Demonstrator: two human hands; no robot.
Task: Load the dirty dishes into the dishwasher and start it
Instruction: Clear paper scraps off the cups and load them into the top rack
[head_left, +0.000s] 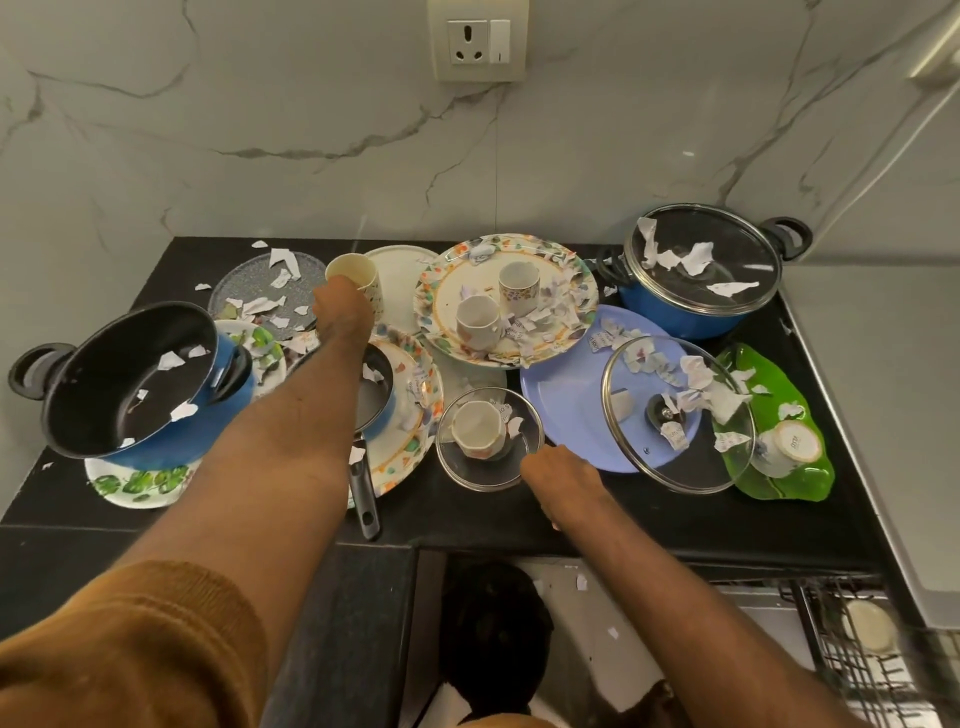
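On the counter (467, 519) — five cups (478, 322), two pots (696, 309).

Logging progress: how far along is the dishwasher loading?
Barely started: the rack shows one pale item. In hand: left hand grips a cup; right hand is at the rim of the glass bowl. Remaining: pots, plates, lids and cups crowd the counter.

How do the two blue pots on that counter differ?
The left pot is tilted and open, showing its dark inside; the right pot sits upright under a glass lid. The left pot rests on a plate, the right pot on the counter. Both are blue with black handles.
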